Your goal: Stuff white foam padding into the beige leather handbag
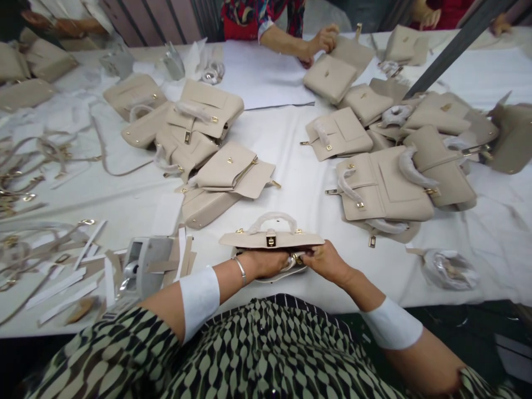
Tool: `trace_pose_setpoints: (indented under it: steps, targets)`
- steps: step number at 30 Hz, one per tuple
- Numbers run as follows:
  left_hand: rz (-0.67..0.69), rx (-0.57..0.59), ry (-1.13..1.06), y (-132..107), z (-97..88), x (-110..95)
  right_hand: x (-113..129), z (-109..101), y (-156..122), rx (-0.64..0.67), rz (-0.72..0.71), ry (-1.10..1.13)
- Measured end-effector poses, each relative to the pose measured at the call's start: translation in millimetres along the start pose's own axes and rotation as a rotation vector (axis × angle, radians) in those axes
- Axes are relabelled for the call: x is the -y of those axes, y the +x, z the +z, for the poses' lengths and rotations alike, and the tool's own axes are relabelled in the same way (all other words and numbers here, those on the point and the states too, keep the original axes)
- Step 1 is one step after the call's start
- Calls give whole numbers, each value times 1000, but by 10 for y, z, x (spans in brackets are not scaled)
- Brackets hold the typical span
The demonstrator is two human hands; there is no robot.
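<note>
A beige handbag stands at the table's front edge, its flap toward the far side and a plastic-wrapped handle upright on top. A gold turn-lock plate sits at the flap's middle. My left hand reaches in under the flap, at the bag's opening; its fingers are mostly hidden there. With fingers closed, my right hand pinches the bag's right side, close to a small gold fitting.
Beige handbags lie piled at left and right. A grey device, paper strips and straps lie left; a plastic-wrapped coil lies right. Opposite, a co-worker's hand holds a handbag. A dark post slants at right.
</note>
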State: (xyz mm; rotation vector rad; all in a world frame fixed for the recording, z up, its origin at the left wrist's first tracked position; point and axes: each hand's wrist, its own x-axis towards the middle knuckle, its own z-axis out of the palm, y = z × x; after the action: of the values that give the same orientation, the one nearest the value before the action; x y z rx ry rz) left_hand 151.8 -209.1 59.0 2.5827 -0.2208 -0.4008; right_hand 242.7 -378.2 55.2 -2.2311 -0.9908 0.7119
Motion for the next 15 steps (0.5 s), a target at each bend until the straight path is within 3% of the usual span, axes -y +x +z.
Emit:
trace_pose_setpoints:
  steps: [6, 9, 12, 15]
  targets:
    - [-170, 56, 24, 272, 71, -43, -68, 8, 79, -89, -16, 91]
    - [-155, 51, -29, 257, 20, 6, -76, -9, 100, -80, 6, 242]
    - [-158, 138, -100, 228, -69, 4, -78, -60, 78, -89, 60, 380]
    - [-151, 252, -133, 199, -130, -57, -128, -87, -13, -76, 51, 345]
